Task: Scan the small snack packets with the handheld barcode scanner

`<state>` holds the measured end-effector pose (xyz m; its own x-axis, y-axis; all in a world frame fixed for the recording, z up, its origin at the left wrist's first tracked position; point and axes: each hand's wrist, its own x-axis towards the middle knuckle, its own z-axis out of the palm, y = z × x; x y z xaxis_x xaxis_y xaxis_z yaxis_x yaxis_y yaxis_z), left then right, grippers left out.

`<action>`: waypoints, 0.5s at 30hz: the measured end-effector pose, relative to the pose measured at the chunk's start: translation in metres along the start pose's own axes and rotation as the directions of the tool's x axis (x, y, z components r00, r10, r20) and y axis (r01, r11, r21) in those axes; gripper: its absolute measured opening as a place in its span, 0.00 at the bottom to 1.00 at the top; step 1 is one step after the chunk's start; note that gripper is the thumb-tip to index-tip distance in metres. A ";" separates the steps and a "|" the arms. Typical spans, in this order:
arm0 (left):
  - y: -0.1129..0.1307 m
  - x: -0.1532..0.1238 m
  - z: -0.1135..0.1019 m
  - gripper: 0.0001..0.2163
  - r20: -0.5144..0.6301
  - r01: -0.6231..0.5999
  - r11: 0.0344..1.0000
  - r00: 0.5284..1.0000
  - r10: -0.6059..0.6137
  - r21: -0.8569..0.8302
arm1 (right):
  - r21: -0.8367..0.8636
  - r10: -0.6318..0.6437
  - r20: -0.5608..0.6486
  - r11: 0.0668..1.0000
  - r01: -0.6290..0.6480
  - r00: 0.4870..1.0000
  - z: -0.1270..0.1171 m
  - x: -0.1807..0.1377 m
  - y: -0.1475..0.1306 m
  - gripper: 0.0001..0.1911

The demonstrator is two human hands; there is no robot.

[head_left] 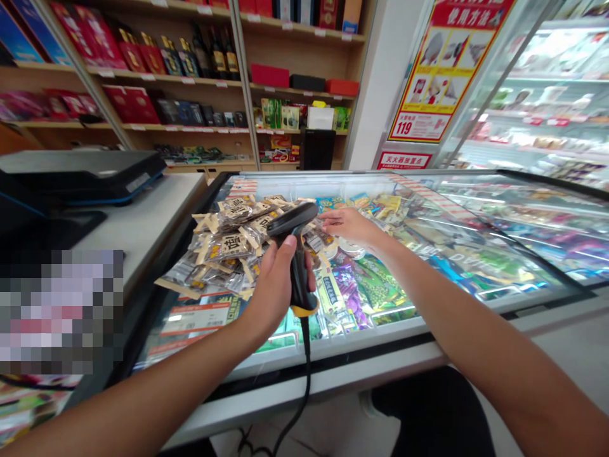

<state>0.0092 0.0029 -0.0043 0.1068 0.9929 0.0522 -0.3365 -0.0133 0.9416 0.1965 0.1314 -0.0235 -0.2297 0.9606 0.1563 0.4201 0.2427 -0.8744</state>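
My left hand point(280, 273) is wrapped around the handle of a black barcode scanner point(299, 273) with a yellow base, its cable hanging down. The scanner's head tilts over a heap of snack packets point(228, 244), small clear bags with beige labels and dark characters. These packets lie on the glass top of a chest freezer point(266, 362). To the right of the scanner head, my right hand point(352, 227) reaches over the heap's right edge with fingers stretched out. I see nothing held in it; whether its fingertips touch a packet I cannot tell.
Coloured packages point(352, 292) show through the freezer glass. A counter point(137, 222) with a dark weighing scale point(90, 174) stands at the left. Shelves point(176, 79) of bottles and boxes line the back. A lit display cooler point(547, 108) is at the right. The cable point(307, 374) hangs over the freezer's front edge.
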 end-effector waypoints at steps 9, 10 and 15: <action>-0.001 0.003 0.000 0.17 -0.030 0.058 0.997 0.998 -0.060 -0.052 | -0.236 -0.025 0.017 0.971 0.028 1.000 0.006 -0.011 -0.009 0.22; -0.001 0.003 0.000 0.17 -0.028 0.057 0.997 0.998 -0.059 -0.049 | -0.222 -0.030 0.042 0.974 0.039 0.999 0.005 -0.011 -0.010 0.19; 0.000 0.003 0.000 0.16 -0.011 0.051 0.997 0.999 -0.052 -0.061 | -0.282 -0.075 0.006 0.957 0.073 0.997 -0.003 -0.012 -0.018 0.12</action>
<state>0.0091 0.0057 -0.0043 0.1137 0.9935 -0.0005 -0.3873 0.0448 0.9209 0.1938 0.1157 -0.0081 -0.2654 0.9390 0.2188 0.6322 0.3409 -0.6958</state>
